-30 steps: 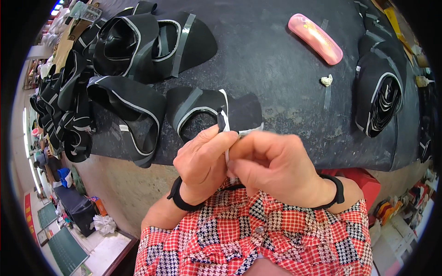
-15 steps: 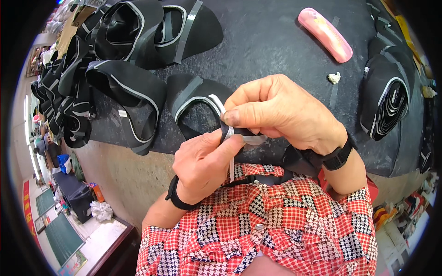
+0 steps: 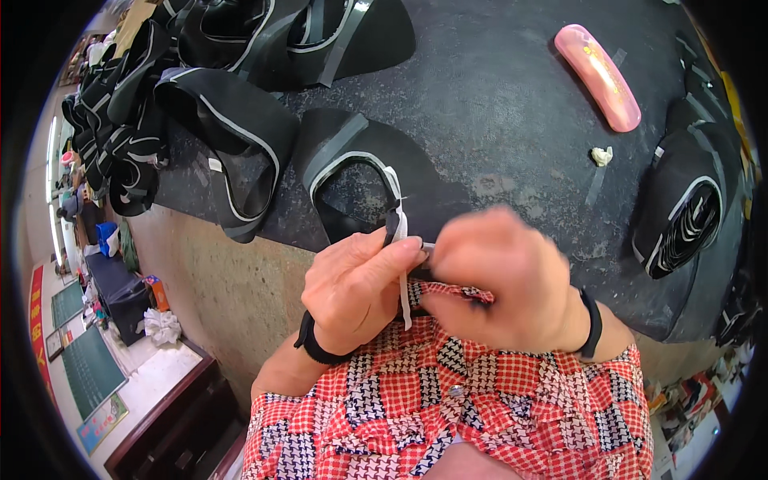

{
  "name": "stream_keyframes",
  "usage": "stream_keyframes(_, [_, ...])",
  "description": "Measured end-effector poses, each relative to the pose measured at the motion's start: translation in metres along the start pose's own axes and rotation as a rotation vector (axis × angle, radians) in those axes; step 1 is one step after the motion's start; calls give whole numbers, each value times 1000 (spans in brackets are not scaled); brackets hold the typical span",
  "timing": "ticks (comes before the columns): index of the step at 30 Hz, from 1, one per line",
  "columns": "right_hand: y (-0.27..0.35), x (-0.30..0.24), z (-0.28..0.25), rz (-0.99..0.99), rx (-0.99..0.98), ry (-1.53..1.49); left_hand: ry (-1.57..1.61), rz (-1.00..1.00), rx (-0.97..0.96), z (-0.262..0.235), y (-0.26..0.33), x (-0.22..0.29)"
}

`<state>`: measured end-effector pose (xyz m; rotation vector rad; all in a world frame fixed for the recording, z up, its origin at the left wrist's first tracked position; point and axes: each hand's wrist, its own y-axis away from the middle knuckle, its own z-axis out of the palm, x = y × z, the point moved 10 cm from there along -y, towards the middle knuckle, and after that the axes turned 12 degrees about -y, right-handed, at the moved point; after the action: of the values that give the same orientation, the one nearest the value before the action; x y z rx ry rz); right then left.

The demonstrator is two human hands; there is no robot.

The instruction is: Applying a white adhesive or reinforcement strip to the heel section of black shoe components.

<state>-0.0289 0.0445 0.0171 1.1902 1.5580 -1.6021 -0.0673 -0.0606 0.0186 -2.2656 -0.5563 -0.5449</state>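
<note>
A black fabric piece [image 3: 416, 172] with a pale trim round its curved opening lies at the table's near edge. My left hand [image 3: 352, 280] is closed on its near corner, thumb and forefinger pinching it. A narrow white strip [image 3: 402, 228] runs along that corner, passes under the thumb, and its loose end hangs below the fingers. Just to the right, over the checked red shirt, is my right hand [image 3: 508, 284]. Its fingers are curled but smeared by motion, and whether they hold anything does not show.
The dark table [image 3: 496, 136] bears similar black trimmed pieces [image 3: 228, 120], heaped at the left. A pink oblong case [image 3: 598, 78] and a crumpled white scrap [image 3: 602, 156] lie at the right, near a thick bundle of black pieces [image 3: 700, 180]. A white-topped table [image 3: 160, 380] stands lower left.
My right hand has left the trimmed edge and moved down and to the right, now blurred. My left hand keeps its pinch on the black fabric piece. The whole view has shifted slightly.
</note>
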Motion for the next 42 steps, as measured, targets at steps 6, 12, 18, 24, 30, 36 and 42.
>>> stream_keyframes(6, [6, -27, 18, -336, -100, 279, 52, -17, 4, 3, -7, 2])
stream_keyframes(12, [-4, 47, -27, 560, 176, -354, 35, 9, 5, 2, -1, -1])
stream_keyframes(18, [0, 93, 11, 1047, -80, -725, 22, 118, -202, 13, -12, 13])
stream_keyframes(24, [-11, 68, -7, 726, 113, -561, 253, -220, -58, 1, -8, -23])
stream_keyframes(30, [-2, -4, -18, -19, 385, 67, 693, -616, -116, 24, -8, -54])
stream_keyframes(36, [10, -26, -9, -238, 449, 303, 909, -762, -274, 40, -12, -57])
stream_keyframes(42, [17, -35, 11, -324, 387, 555, 1005, -967, -529, 59, -13, -57])
